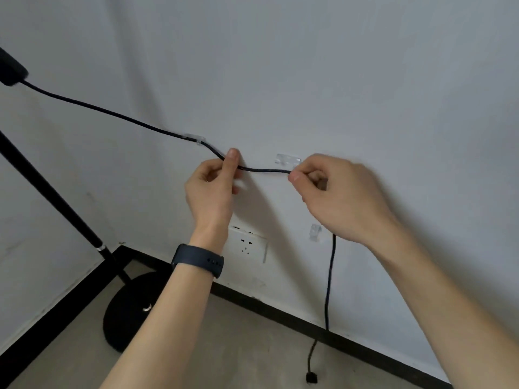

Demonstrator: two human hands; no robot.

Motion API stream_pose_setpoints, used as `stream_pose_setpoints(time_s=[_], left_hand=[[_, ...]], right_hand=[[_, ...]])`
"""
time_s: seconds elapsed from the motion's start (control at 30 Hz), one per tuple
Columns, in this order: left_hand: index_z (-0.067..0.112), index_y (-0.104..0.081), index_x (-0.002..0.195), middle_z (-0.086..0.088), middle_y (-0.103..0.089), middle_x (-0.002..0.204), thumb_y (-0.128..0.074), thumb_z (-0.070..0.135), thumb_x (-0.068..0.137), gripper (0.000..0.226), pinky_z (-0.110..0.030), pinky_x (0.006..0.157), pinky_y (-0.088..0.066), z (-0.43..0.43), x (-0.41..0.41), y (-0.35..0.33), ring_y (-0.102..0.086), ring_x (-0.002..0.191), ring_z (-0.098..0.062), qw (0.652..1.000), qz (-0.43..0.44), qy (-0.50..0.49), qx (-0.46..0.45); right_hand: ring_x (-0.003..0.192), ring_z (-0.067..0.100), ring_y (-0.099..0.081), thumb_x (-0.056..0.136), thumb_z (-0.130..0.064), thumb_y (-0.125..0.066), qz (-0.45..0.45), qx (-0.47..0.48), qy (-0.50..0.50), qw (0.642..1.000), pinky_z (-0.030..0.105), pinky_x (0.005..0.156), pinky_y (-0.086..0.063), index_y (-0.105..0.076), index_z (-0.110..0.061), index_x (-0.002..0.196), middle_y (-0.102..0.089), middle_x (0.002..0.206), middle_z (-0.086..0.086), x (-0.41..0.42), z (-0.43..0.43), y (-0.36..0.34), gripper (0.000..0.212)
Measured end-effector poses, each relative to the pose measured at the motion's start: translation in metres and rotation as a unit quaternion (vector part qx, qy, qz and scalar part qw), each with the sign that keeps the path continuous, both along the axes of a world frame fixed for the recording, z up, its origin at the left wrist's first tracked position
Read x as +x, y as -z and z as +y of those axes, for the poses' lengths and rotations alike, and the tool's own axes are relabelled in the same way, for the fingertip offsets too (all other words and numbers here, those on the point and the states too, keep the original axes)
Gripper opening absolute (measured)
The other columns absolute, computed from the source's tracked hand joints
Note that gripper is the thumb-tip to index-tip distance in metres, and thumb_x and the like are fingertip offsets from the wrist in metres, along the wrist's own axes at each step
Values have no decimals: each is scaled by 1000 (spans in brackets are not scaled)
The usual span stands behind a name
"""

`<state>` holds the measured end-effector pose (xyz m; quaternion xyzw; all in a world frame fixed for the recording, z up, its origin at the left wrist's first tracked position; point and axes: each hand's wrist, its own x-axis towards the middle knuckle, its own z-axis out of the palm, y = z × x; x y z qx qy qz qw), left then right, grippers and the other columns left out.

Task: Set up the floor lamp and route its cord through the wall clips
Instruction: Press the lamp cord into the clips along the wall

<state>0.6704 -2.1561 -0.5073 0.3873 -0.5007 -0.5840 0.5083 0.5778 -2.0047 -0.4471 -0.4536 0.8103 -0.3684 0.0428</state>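
A: Obs. 1: where does the cord [112,113] run?

B: From the black lamp part at the left edge, slanting down the white wall [365,80], through the first clear clip [194,138], then across between both hands. Past the right hand it drops down the wall to the floor [252,346]; its plug [311,377] lies there, not in the outlet [247,245].

A: Fingers?

B: Left hand [210,186] pinches the cord between thumb and fingers just past the first clip. Right hand [337,192] is clenched on the cord just below the second clear clip [288,159]; the cord is not seated in that clip. A third clip [315,232] sits lower, beside the hanging cord.

A: Lamp?

B: Pole [56,197] tilts across the left of view, round base [123,313] on the floor in the corner. Dark watch band [199,261] on the left wrist
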Motion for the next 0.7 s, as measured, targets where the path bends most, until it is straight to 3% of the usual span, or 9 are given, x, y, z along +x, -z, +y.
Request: stream_pose_setpoints(time_s=[0.07, 0.23, 0.47, 0.7], left_hand=[[20, -62, 81, 9, -72, 63, -71, 51, 86, 32, -25, 55, -42, 6, -3, -3, -55, 45, -8, 1000, -8, 2, -1], [18, -52, 85, 9, -72, 63, -68, 43, 90, 31, -27, 56, -41, 24, -9, -10, -57, 45, -10, 998, -31, 55, -12], [13, -66, 83, 8, -73, 68, -70, 39, 90, 27, -25, 57, -42, 31, -10, -5, -57, 46, -10, 994, -21, 102, -28], [19, -62, 78, 3, -71, 76, -70, 36, 92, 23, -7, 47, -39, 24, -13, -7, -53, 40, -5, 997, 1, 19, -80]], right_hand=[[76, 18, -68, 97, -34, -55, 88, -31, 51, 994, 37, 73, -55, -68, -23, 88, -74, 75, -8, 10, -2, -2, 19], [88, 26, -69, 93, -36, -60, 118, -47, 107, 986, 41, 76, -55, -68, -22, 90, -78, 88, -6, 12, -4, -9, 16], [75, 28, -67, 94, -33, -64, 154, -115, 132, 972, 41, 64, -52, -60, -19, 90, -75, 77, -4, 4, -5, -5, 15], [67, 23, -70, 97, -31, -56, 105, -95, 92, 986, 41, 66, -52, -52, -20, 89, -75, 70, -1, -1, 3, 21, 15]])
